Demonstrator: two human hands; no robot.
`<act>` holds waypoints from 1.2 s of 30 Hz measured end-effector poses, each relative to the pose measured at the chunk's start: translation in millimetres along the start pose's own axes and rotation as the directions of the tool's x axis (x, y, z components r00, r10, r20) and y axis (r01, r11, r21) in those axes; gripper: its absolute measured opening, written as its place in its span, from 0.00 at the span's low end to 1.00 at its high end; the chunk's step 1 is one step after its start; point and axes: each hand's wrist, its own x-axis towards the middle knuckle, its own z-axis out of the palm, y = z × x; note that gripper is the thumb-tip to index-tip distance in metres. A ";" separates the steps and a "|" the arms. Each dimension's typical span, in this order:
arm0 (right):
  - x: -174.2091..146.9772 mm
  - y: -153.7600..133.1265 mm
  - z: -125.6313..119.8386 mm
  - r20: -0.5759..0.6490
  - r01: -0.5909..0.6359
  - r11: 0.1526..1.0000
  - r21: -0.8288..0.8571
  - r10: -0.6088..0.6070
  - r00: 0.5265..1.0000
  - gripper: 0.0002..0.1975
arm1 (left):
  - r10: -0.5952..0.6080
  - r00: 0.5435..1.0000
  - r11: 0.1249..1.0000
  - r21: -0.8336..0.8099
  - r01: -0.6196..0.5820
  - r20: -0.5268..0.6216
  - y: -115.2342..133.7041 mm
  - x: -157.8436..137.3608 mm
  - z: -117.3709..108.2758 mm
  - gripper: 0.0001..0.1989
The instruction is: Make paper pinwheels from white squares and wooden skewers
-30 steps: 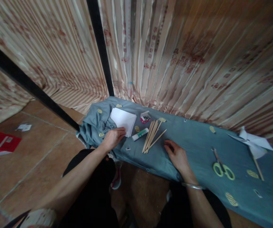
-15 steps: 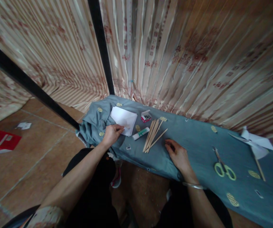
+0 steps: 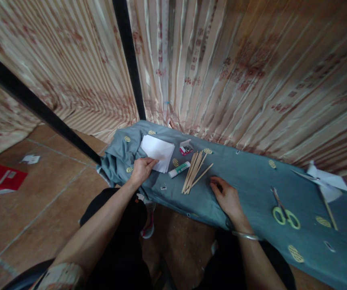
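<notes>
My left hand (image 3: 143, 170) is at the lower left edge of a stack of white paper (image 3: 158, 150), with thumb and fingers pinched together on the paper. My right hand (image 3: 226, 194) rests on the blue-grey cloth, fingers loosely curled and a gap beside the thumb, nothing visible in it. Just left of it lies a loose bunch of thin wooden sticks (image 3: 194, 172). Between sticks and paper is a white and green glue stick (image 3: 179, 169). Behind the glue stick stands a small open box (image 3: 186, 148) of small metallic pieces.
Scissors with yellow-green handles (image 3: 284, 215) lie on the cloth (image 3: 246, 169) to the right. Farther right is a white paper pinwheel (image 3: 327, 183) on a stick. A black post (image 3: 130, 60) and a patterned curtain (image 3: 191, 80) stand behind. A red packet (image 3: 2, 175) is at far left.
Almost nothing differs. The fingers of my left hand have shifted very slightly at the paper's edge; my right hand and the things on the cloth stay in place.
</notes>
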 end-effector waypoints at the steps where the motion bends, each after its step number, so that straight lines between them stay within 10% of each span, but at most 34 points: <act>1: 0.1 0.0 0.2 0.002 -0.001 1.000 0.001 0.001 1.000 0.17 | -0.005 1.000 1.000 -0.010 0.005 -0.001 -0.2 0.0 0.7 0.12; 17: 0.0 -1.8 0.8 -0.007 0.003 1.000 -0.005 -0.003 1.000 0.17 | -0.254 0.942 0.902 -0.404 0.149 -0.220 27.4 6.9 -8.5 0.13; 31: 0.2 -6.6 0.0 -0.012 -0.020 0.998 0.055 0.020 1.000 0.17 | 0.082 0.976 0.837 -0.518 -0.177 -0.201 80.1 -2.5 19.2 0.07; 36: 2.4 -16.4 2.4 -0.002 -0.172 0.888 0.426 0.191 0.982 0.23 | 0.425 0.903 0.811 -0.415 -0.413 -0.067 106.9 -28.8 44.8 0.07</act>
